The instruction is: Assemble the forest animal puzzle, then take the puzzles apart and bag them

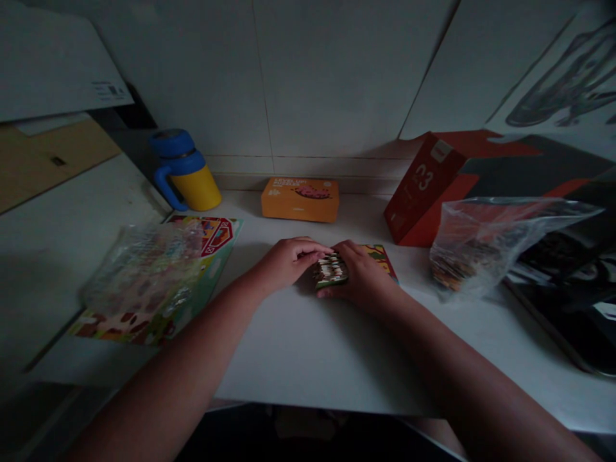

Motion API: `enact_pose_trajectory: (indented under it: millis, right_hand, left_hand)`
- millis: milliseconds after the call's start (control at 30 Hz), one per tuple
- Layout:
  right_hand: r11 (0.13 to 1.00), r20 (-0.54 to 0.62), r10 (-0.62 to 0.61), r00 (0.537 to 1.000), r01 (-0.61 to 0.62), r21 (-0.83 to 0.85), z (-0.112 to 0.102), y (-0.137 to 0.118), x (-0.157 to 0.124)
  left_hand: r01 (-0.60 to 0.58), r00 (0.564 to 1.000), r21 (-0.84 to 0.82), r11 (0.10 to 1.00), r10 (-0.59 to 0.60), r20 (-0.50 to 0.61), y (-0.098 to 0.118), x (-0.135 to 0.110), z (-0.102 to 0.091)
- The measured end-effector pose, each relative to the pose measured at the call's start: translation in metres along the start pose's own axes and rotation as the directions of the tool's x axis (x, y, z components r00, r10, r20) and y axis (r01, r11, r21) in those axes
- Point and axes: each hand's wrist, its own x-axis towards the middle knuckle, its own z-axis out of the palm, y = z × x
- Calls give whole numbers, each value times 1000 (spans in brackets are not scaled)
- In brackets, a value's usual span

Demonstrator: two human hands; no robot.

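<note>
A small stack of puzzle pieces (330,272), pale edges facing me, stands on the white table between my hands. My right hand (362,274) is closed around its right side, with the thumb at the near edge and the fingers over the far side. From the left, my left hand (297,262) presses its closed fingers and thumb against the stack's upper left; the fingertips meet those of the right hand. Behind my right hand, a colourful printed piece (384,259) lies flat on the table, partly covered by that hand.
An orange puzzle box (299,202) is at the back, beside a blue and yellow mug (192,176). At left, plastic wrap (144,263) covers a printed farm sheet (222,247). At right are a red box (416,186), a clear bag of pieces (462,256) and a dark tray (553,333).
</note>
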Motion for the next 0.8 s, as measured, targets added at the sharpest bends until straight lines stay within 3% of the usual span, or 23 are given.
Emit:
enact_pose_trajectory:
  millis: [100,200,233,300,367,467,567,700,800]
  right_hand:
    - [1000,62,12,998,-11,-3,-6,-4,3]
    - [992,-59,129,990,-129,14,-22,-5,3]
    - [977,-142,213,967,-212,18,-29,-3,2]
    - [913,-295,395,870,-407,22,-45,5,0]
    - [833,-340,514,788,-553,-22,-59,17,-3]
    - [796,-249,561,789,-597,-100,-71,34,-9]
    - [808,-126,578,807,-587,-57,-70,40,-13]
    - [763,39,606,795,-595,253,-55,29,-14]
    - [691,202,540,817,-567,448,-43,18,-13]
  left_hand:
    - [47,998,-86,995,-50,-23,3,0,4]
    - [93,987,-127,988,-108,-119,6,-1,5]
    - [92,983,-77,993,-103,-151,7,-1,6]
    - [70,984,76,995,-56,-170,7,-2,6]
    - [34,993,196,980,-11,-120,7,-2,7]
    - [-37,998,291,956,49,-36,5,-3,11]
    - [-82,997,364,928,79,22,3,-5,14]
    - [-91,992,438,894,44,117,3,-8,14]
    - [-89,987,492,866,12,158,3,-10,12]
